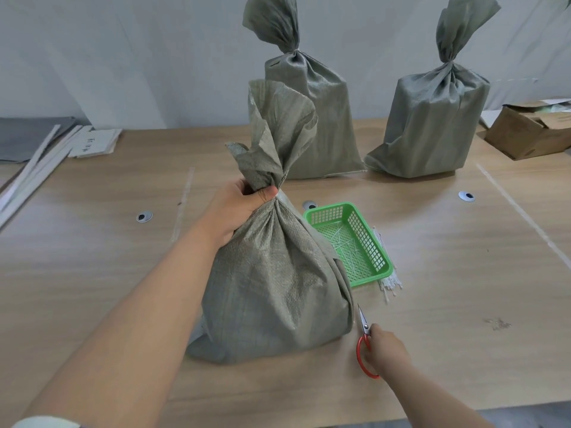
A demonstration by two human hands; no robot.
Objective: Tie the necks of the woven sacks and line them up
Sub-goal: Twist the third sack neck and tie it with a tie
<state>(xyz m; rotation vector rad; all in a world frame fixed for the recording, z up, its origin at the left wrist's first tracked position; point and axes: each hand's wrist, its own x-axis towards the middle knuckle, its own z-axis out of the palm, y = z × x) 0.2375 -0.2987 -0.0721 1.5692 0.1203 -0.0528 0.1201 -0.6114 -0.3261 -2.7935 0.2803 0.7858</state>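
Note:
A grey-green woven sack stands upright on the wooden table in front of me. My left hand grips its gathered neck, and the loose top fans out above my fist. My right hand holds red-handled scissors on the table just right of the sack's base, blades pointing away from me. Two more sacks stand at the back, one in the middle and one to the right. Both have their necks cinched.
A green plastic basket with white cut-off bits lies right of the near sack. A bundle of white cable ties lies beside it. An open cardboard box sits at the far right. Flat white strips and grey sheets lie far left.

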